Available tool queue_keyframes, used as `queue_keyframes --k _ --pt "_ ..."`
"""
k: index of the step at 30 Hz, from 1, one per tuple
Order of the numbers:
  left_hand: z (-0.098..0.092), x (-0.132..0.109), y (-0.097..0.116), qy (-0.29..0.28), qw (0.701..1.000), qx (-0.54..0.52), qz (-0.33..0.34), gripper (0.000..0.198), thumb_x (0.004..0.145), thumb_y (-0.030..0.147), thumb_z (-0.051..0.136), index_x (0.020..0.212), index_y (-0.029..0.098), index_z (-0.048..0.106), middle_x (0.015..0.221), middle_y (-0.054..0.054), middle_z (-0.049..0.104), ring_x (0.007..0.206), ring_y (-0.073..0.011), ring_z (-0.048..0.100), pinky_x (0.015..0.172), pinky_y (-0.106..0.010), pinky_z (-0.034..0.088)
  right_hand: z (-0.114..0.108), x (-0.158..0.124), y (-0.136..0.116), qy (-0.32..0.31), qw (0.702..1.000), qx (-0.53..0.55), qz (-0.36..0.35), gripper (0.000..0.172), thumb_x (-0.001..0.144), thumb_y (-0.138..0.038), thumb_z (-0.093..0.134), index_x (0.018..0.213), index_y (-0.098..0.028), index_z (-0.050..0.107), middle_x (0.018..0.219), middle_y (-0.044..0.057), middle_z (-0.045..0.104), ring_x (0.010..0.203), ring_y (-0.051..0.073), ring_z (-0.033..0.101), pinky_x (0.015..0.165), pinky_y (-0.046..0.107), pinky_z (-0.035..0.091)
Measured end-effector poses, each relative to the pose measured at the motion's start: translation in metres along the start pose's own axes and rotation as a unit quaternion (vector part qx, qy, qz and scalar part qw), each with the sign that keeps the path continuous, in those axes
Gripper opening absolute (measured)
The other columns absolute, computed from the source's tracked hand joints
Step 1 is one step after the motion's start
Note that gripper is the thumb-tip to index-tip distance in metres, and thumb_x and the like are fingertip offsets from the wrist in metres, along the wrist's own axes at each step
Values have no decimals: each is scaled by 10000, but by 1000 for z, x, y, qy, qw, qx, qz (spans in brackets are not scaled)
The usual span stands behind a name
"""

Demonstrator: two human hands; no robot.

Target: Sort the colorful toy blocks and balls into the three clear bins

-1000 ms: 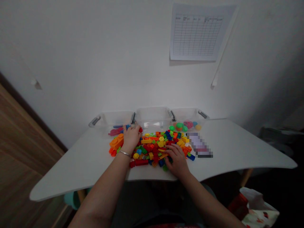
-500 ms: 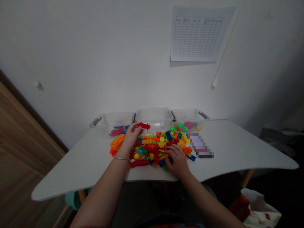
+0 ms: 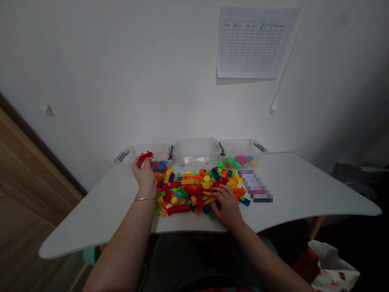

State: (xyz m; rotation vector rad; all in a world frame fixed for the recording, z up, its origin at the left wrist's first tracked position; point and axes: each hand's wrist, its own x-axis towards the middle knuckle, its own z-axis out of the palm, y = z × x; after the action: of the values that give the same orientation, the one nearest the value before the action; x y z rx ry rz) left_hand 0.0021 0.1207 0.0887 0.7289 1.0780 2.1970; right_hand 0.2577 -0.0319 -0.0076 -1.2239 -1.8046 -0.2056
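Note:
My left hand (image 3: 144, 173) is raised at the left bin (image 3: 133, 151), its fingers closed on a red toy block piece (image 3: 147, 155) with small pegs. Red and blue pieces show through that bin's clear wall, partly behind the hand. My right hand (image 3: 227, 206) rests on the right part of a pile of colourful plastic toy blocks (image 3: 188, 190). Its fingers are stretched out and apart over the blocks, touching a yellow piece (image 3: 208, 194). Whatever lies under the palm is hidden.
Along the wall stand a middle clear bin (image 3: 197, 145) and a right bin (image 3: 240, 147) with several coloured round pieces. A pixelated phone-like object (image 3: 255, 185) lies right of the pile on the white table (image 3: 310, 186). A printed sheet (image 3: 251, 44) hangs above.
My left hand has moved left with the red block piece, from above the pile to the left bin. My right hand has stayed in place on the pile.

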Motion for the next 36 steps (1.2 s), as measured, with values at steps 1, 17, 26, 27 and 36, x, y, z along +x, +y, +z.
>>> queue_keyframes --k 1,17,26,27,36 --pt "-1 3 -2 7 1000 -3 -1 306 732 146 600 1025 188 521 1023 -19 614 756 -57 603 666 -166 480 0 0 0 -2 1000 0 0 228 802 -133 544 985 -195 664 1122 71 678 1174 281 504 1024 488 435" --pt "-8 10 -12 -33 993 -91 -72 302 715 62 601 983 190 542 975 -10 595 789 -53 629 826 -224 535 0 0 0 -5 1000 5 2 231 801 -141 543 983 -194 674 1095 72 688 1155 278 512 1012 480 441" --pt "-10 -6 -6 -54 998 -7 -43 397 749 104 519 1126 229 505 1160 -60 560 833 -84 650 850 -299 558 0 0 1 -7 1000 5 2 223 802 -135 551 983 -190 669 1090 64 690 1152 276 511 1019 473 435" --pt "-11 -11 -5 -79 996 25 -22 370 763 133 524 1123 220 517 1154 -65 576 843 -95 651 846 -306 558 0 0 1 -7 1000 6 2 222 802 -134 550 981 -192 669 1089 64 690 1154 276 512 1019 471 435" --pt "-46 -101 -11 -413 745 447 272 414 855 307 525 1249 190 575 1251 -123 630 1192 -286 550 1083 -569 353 0 0 1 -15 1000 3 8 226 812 -142 543 988 -202 671 1103 63 686 1163 276 514 1026 470 431"
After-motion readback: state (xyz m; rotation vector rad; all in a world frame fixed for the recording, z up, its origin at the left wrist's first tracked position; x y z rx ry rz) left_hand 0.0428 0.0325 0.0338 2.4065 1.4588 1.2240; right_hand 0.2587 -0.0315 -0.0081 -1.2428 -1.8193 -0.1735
